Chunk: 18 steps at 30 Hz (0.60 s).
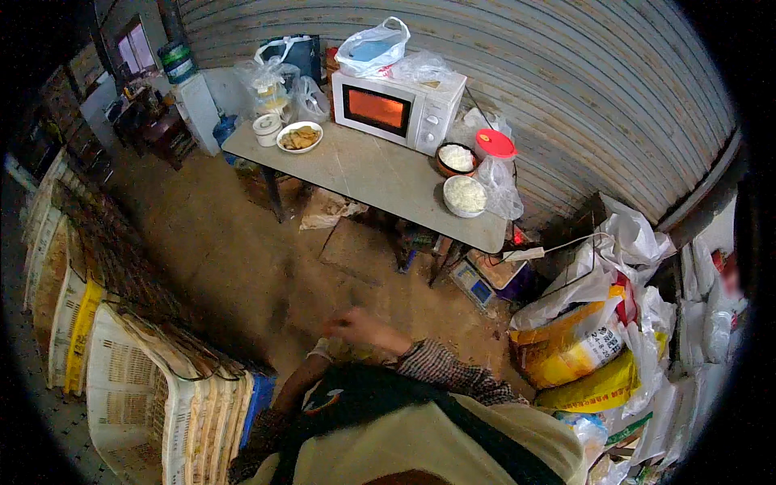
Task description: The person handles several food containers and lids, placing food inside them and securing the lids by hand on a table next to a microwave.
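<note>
My right hand [361,330] is in front of my body at the lower middle, its sleeve checkered, with the fingers blurred and bent toward the left. Beside it my left forearm comes up, with a whitish band [320,349] at the wrist. My left hand [338,343] is mostly hidden under the right one. Both are short of the table [364,176] and touch nothing on it. On the table stands a white microwave [432,113], door closed, its window glowing orange. A plate of food [300,138] and a white lidded pot [267,129] are to its left.
A white rice bowl [466,212], a dark bowl [441,167] and a red-lidded tub [495,144] sit at the table's right end. Stacked plastic crates [129,380] stand at left. Yellow sacks [582,347] and a power strip [524,255] are at right.
</note>
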Motion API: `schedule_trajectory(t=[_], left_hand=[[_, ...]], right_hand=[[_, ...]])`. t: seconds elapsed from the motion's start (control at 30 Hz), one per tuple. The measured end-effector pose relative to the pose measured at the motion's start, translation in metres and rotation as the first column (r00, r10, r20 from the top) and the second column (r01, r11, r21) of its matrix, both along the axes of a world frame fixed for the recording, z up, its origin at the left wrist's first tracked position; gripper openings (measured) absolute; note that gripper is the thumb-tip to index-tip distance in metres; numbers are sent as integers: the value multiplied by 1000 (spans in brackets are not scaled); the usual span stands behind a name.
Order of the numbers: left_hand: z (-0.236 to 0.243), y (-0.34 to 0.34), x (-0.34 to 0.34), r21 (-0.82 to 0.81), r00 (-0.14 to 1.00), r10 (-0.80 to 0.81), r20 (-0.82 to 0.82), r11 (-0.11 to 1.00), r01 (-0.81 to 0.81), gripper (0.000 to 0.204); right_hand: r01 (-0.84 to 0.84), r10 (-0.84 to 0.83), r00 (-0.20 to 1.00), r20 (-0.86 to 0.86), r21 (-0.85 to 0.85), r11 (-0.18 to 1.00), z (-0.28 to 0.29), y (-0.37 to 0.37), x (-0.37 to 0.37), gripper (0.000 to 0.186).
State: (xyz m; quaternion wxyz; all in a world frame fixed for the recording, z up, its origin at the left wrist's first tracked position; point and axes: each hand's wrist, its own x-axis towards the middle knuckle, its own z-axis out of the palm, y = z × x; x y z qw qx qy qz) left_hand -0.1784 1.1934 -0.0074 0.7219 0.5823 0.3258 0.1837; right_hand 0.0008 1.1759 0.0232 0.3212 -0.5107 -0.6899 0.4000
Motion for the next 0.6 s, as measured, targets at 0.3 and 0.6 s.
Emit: schedule_trajectory(t=[0.3,0.6], left_hand=[[0,7,26,-151,991,-36,127,987,55,42],[9,6,5,-169,993,8,119,986,12,38]], right_hand=[[113,-254,838,-482,-303,946,-35,-11,13,35],[7,-234,897,-375,-517,856,-12,-13,28,34]])
